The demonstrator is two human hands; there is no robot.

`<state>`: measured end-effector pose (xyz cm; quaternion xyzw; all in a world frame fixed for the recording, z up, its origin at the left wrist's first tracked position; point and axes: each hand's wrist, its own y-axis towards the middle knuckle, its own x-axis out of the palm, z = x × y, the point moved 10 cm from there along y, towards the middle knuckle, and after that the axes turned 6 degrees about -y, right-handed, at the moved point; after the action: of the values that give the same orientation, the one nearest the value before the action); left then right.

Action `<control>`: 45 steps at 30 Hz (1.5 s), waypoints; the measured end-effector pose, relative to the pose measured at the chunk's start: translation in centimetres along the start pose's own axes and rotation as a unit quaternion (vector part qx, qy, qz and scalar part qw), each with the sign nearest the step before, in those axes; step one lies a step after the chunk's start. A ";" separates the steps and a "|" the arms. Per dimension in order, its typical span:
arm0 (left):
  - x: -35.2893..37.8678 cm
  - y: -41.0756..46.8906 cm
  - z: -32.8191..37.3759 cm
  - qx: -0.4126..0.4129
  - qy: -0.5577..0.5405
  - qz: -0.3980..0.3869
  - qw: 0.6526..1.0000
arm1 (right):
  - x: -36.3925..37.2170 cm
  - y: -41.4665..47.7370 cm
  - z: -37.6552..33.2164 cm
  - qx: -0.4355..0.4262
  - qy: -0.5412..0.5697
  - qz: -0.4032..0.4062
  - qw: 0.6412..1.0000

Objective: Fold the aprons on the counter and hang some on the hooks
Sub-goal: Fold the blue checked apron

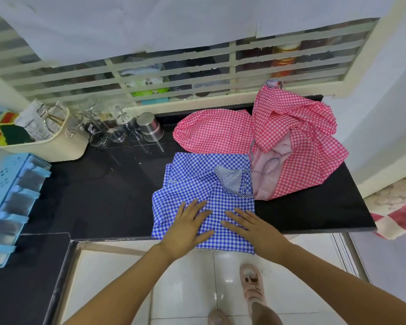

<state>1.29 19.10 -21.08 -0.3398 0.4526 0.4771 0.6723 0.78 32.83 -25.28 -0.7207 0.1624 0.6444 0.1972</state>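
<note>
The blue gingham apron [204,184] lies partly folded at the front edge of the black table [99,195], and its near edge hangs slightly over that edge. One corner is turned back and shows a grey quilted lining with striped trim. Both hands lie flat on its near half. The left hand [185,228] has its fingers straight and spread, palm down on the cloth. The right hand [251,227] lies just beside it in the same way, fingers spread and pointing up and left.

The pink gingham apron [291,127] sits behind and to the right in a loose, crumpled heap. It touches the blue one along that one's far and right edges, and its pale pink lining shows in the middle.

At the back left of the table stands a cream basket [56,146]. It holds printed packets [33,123] standing upright and a green scouring pad [17,137] at its left end. Just right of the basket is a cluster of clear drinking glasses [99,127], several of them upside down, and a steel tumbler [150,127] that is also upside down. Along the left edge lies a light blue plastic organiser [12,198] with a row of translucent compartments; what is inside them cannot be made out.

Below the table, a foot in a pink sandal [252,285] stands on the white floor tiles [185,289].
</note>
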 end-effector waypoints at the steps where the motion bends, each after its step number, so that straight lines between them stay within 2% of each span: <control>1: -0.1 0.0 0.0 -0.013 -0.023 0.006 1.000 | -0.6 0.4 -0.4 -0.001 0.022 0.015 1.000; 4: -1.7 1.4 -1.0 -0.103 -0.156 0.050 0.981 | -1.9 2.5 -1.8 0.034 0.124 0.059 0.990; 6: -2.5 3.2 -1.9 -0.162 -0.212 0.047 0.963 | -1.2 4.8 -3.4 0.024 0.198 0.035 0.979; 10: -2.3 5.4 -4.9 -0.241 -0.190 -0.032 0.951 | -2.0 7.5 -3.5 -0.035 0.217 0.008 0.976; 13: -2.5 5.7 -7.2 -0.257 -0.172 -0.051 0.950 | -5.2 7.1 2.0 0.029 0.226 0.053 0.972; 16: -2.7 6.3 -7.9 -0.258 -0.142 -0.053 0.954 | -7.8 5.4 9.2 0.129 0.189 0.130 0.965; 18: -3.9 7.3 -7.0 -0.238 -0.129 0.013 0.963 | -7.9 5.2 12.6 0.168 0.178 0.131 0.961; 20: -5.6 9.1 -4.5 -0.179 -0.128 0.092 0.971 | -8.0 5.9 14.6 0.170 0.181 0.125 0.961; 22: -5.9 11.3 -1.3 -0.100 -0.104 0.115 0.983 | -8.0 6.9 15.5 0.165 0.167 0.118 0.965; 27: -3.0 16.9 3.1 -0.015 0.004 0.042 0.999 | -6.1 8.7 18.5 0.192 0.136 -0.001 0.972; 30: -1.8 18.7 2.7 -0.013 0.047 0.028 0.998 | -5.7 9.0 19.7 0.176 0.188 -0.038 0.965; 33: 0.0 18.8 0.1 -0.067 0.025 -0.017 0.997 | -6.0 9.2 21.2 0.181 0.250 -0.035 0.950; 35: -0.6 18.7 -0.9 -0.119 -0.024 -0.019 0.992 | -5.7 9.1 22.6 0.211 0.286 -0.024 0.934; 37: -1.8 18.6 -1.5 -0.189 -0.205 -0.010 0.960 | -5.1 8.9 23.7 0.235 0.321 -0.021 0.917; 39: -3.7 18.9 -2.2 -0.240 -0.373 0.040 0.895 | -4.8 8.8 24.0 0.245 0.341 -0.018 0.907; 41: -5.7 19.8 -3.5 -0.265 -0.457 0.083 0.845 | -4.6 8.9 24.2 0.246 0.350 0.000 0.904; 43: -7.3 20.7 -4.1 -0.278 -0.522 0.093 0.801 | -4.7 8.8 24.3 0.253 0.363 0.023 0.897; 45: -8.9 21.7 -4.0 -0.282 -0.554 0.084 0.779 | -4.7 8.5 24.5 0.267 0.382 0.029 0.884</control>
<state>-21.67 19.36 -14.80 -0.1519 -0.1264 0.7438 0.6386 -25.11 37.42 -23.46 -0.8262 0.4117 0.2570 0.2860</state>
